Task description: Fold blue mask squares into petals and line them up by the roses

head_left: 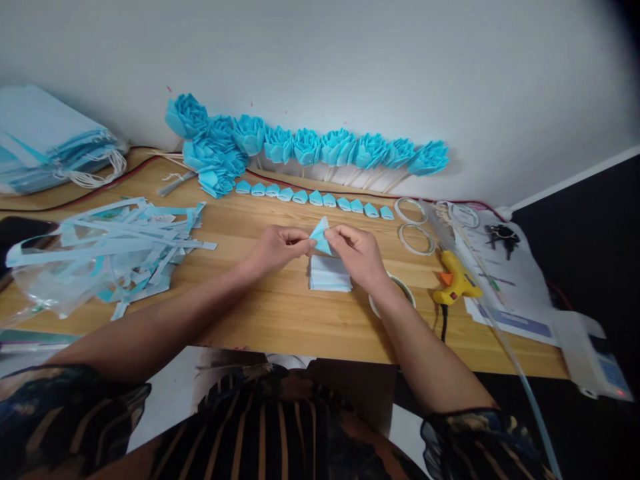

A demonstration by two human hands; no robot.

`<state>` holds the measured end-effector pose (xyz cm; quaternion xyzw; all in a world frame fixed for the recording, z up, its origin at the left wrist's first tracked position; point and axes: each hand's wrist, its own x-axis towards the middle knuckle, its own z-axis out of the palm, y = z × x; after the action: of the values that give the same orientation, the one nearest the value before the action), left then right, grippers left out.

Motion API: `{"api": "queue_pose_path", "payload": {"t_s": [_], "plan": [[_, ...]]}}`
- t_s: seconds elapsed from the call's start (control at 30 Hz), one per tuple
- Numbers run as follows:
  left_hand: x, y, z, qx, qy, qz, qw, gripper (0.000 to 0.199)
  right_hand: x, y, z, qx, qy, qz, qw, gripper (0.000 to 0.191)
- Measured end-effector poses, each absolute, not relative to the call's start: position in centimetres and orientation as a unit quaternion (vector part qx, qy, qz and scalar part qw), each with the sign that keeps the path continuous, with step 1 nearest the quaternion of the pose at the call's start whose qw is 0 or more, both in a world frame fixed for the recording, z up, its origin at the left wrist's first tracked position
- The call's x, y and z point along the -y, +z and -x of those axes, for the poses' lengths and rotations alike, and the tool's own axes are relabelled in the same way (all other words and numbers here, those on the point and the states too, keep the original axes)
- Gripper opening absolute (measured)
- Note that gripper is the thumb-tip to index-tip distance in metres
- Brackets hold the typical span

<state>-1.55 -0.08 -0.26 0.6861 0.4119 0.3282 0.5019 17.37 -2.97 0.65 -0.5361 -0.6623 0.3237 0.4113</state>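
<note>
Between my two hands is a small light-blue fabric piece (321, 235), folded to a point at its top. My left hand (284, 248) pinches its left lower edge between thumb and fingers. On the other side, my right hand (356, 252) pinches the right edge. Just below lies a stack of pale blue-white squares (330, 275) on the wooden table (250, 310). Behind my hands runs a row of several folded blue petals (300, 197). A roll of white tape (411, 291) lies partly hidden under my right forearm.
Several blue fabric flowers on sticks (307, 146) lean against the wall. Fabric scraps (150, 243) are heaped at left, with a bagged stack (50, 143) behind. At right are a yellow glue gun (456, 277), tape rolls (416, 240), keys (503, 239), papers and a white power strip (583, 347).
</note>
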Motion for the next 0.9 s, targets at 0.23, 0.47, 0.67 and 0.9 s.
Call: {"api": "queue_pose_path", "payload": {"t_s": [0.23,0.47,0.67,0.9], "plan": [[-0.01,0.13,1.49,-0.422,0.368,-0.657,0.505,0.029,2.94,0.93,-17.54,0.633,0.357,0.492,0.479,0.023],[0.11,0.35,1.49,-0.425,0.362,-0.654,0.511,0.028,2.93,1.15,-17.27,0.640,0.360,0.502,0.457,0.016],[0.25,0.01,1.47,-0.421,0.338,-0.669,0.510,0.030,2.95,0.89,-17.08,0.643,0.362,0.510,0.442,0.013],[0.28,-0.07,1.51,-0.433,0.330,-0.670,0.505,0.030,2.92,0.88,-17.04,0.648,0.355,0.506,0.445,0.012]]}}
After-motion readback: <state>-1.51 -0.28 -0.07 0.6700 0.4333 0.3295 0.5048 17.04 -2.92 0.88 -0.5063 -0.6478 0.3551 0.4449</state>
